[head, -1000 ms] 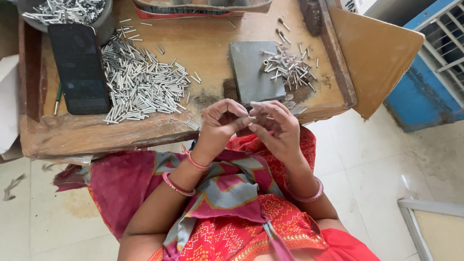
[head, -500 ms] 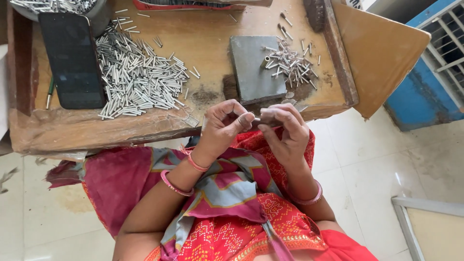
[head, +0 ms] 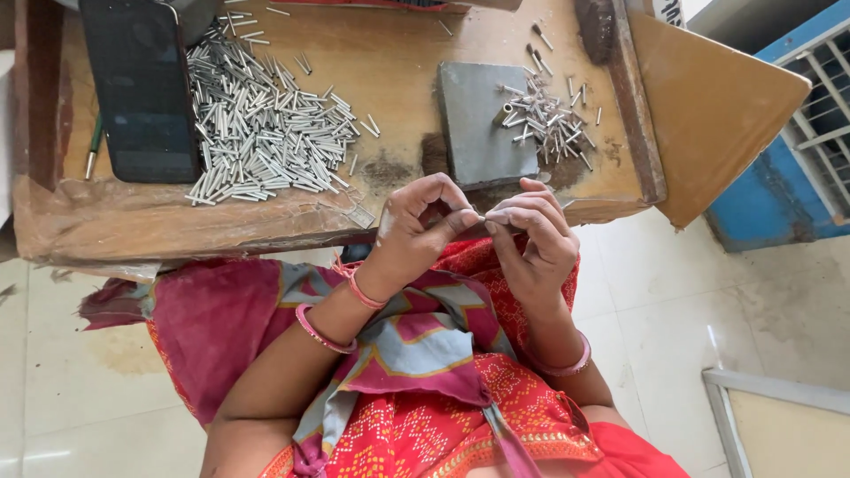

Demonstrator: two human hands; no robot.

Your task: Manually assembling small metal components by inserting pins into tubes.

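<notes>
Two hands at the bench edge: left hand (head: 416,226) and right hand (head: 531,239) pinch one small metal pin (head: 482,219) between fingertips, small worked pile (head: 551,119) on grey block (head: 482,124), large pile of pins (head: 266,124) seemingly left.

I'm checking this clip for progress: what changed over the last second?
Little: the left hand and right hand stay pressed fingertip to fingertip on a thin metal pin. The big pile of silver pins, grey square block and black phone lie unmoved.
</notes>
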